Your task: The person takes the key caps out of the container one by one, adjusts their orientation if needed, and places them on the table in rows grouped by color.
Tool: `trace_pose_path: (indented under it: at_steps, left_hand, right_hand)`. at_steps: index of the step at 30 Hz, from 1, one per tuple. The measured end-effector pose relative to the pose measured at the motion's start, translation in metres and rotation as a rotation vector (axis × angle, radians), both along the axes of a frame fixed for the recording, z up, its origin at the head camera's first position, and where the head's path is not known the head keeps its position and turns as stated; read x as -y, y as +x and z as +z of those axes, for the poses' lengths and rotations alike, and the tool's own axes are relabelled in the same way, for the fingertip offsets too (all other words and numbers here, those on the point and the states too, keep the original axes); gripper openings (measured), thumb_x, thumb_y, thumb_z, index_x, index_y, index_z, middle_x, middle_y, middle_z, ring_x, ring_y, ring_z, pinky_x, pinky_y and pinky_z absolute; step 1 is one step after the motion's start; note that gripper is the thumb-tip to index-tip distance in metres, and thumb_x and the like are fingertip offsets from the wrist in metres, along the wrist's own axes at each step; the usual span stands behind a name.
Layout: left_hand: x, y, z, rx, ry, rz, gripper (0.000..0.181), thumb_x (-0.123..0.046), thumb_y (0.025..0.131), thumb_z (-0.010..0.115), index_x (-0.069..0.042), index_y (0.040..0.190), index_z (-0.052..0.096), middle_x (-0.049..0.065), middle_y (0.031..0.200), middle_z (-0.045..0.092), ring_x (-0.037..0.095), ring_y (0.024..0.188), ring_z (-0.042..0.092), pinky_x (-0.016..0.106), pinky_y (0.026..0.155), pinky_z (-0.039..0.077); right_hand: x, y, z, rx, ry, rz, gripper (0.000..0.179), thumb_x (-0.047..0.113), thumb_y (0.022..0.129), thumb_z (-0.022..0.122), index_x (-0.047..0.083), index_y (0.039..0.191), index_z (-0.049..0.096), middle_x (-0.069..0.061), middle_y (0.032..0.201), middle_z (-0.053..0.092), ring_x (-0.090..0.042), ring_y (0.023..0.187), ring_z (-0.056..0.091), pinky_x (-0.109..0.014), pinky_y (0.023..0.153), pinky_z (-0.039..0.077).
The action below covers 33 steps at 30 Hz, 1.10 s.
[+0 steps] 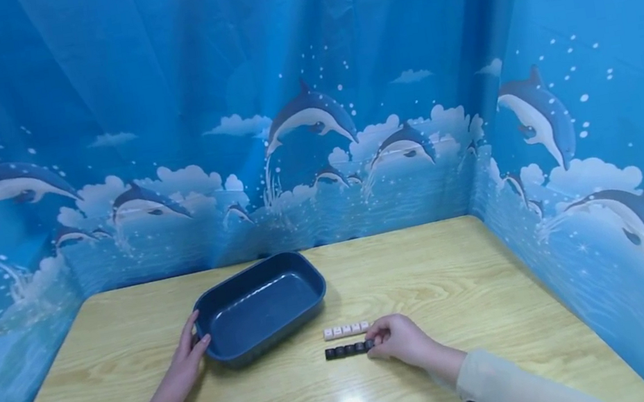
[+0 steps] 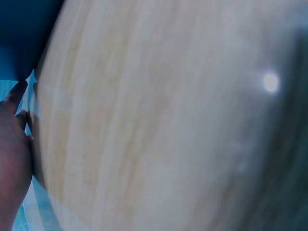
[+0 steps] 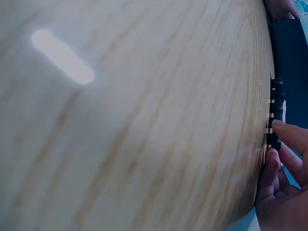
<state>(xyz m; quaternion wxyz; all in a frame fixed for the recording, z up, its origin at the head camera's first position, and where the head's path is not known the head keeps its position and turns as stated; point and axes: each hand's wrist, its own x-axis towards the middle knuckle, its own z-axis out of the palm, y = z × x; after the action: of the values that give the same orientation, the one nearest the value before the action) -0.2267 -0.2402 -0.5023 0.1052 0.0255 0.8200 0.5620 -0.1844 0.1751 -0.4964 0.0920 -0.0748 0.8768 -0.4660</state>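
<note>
My left hand (image 1: 185, 359) holds the left end of a dark blue rectangular basin (image 1: 268, 339), with thumb and fingertips at its rim. In the left wrist view, the fingers reach the lower corner of the basin's outer wall (image 2: 24, 33). Farther right, my right hand (image 1: 400, 341) pinches the right end of a short row of black keycaps (image 1: 340, 352) between thumb and fingers. The right wrist view shows fingertips around the end of that black row (image 3: 276, 113). Just behind it lies a parallel row of white keycaps (image 1: 345, 330) with small dark markings.
Everything stands on a light wood-grain table (image 1: 434, 267). Behind it and along the sides hangs a blue curtain (image 1: 187, 110) printed with dolphins. A bright light reflection shows on the tabletop near the front. Dark devices are strapped to both wrists.
</note>
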Motion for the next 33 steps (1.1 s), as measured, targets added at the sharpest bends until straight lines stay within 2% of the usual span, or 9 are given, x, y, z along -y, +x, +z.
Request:
trace_pose_path:
  at_steps: [8,15,20,27,33]
  left_hand:
    - [0.0005,-0.0002,0.0006,0.014,-0.002,0.0,0.067,-0.028,0.107,0.039,-0.02,0.157,-0.005,0.032,0.156,-0.005,0.052,0.141,0.003,0.065,0.111,0.004]
    - [0.001,-0.0006,0.0004,0.022,-0.01,0.002,0.067,-0.03,0.107,0.038,-0.023,0.157,-0.006,0.032,0.156,-0.004,0.051,0.142,0.004,0.066,0.11,0.003]
    - [-0.0003,-0.0001,0.0014,0.017,-0.018,0.003,0.067,-0.03,0.107,0.038,-0.022,0.157,-0.006,0.032,0.156,-0.004,0.052,0.141,0.005,0.067,0.11,0.004]
    - [-0.0007,0.0004,0.0012,0.003,-0.024,0.003,0.067,-0.03,0.106,0.038,-0.02,0.157,-0.005,0.034,0.156,-0.003,0.053,0.141,0.006,0.067,0.11,0.005]
    - [0.0005,0.0002,-0.0008,-0.021,-0.018,-0.002,0.067,-0.029,0.106,0.038,-0.018,0.157,-0.004,0.035,0.155,-0.001,0.054,0.14,0.007,0.068,0.109,0.004]
  right_hand:
    - [-0.0014,-0.0004,-0.0004,-0.003,-0.005,0.016,0.023,-0.001,0.072,0.079,0.002,0.094,0.072,0.001,0.077,0.061,-0.013,0.07,0.056,-0.023,0.06,0.05]
    - [0.0,-0.0004,0.0,-0.009,0.021,-0.016,0.026,0.01,0.072,0.084,0.005,0.093,0.071,0.002,0.077,0.061,-0.013,0.07,0.056,-0.024,0.061,0.049]
    - [0.0001,0.0013,-0.0004,-0.042,0.018,-0.012,0.021,0.004,0.071,0.081,0.004,0.09,0.072,0.002,0.077,0.062,-0.013,0.07,0.056,-0.024,0.061,0.05]
    - [-0.0019,0.0031,0.0001,-0.048,0.0,0.007,0.031,-0.006,0.067,0.073,0.001,0.098,0.072,0.0,0.083,0.062,-0.014,0.072,0.054,-0.024,0.059,0.048]
    - [-0.0027,0.0039,0.0023,-0.051,0.008,0.0,0.031,-0.007,0.067,0.073,0.002,0.097,0.073,-0.001,0.08,0.059,-0.014,0.069,0.051,-0.023,0.056,0.046]
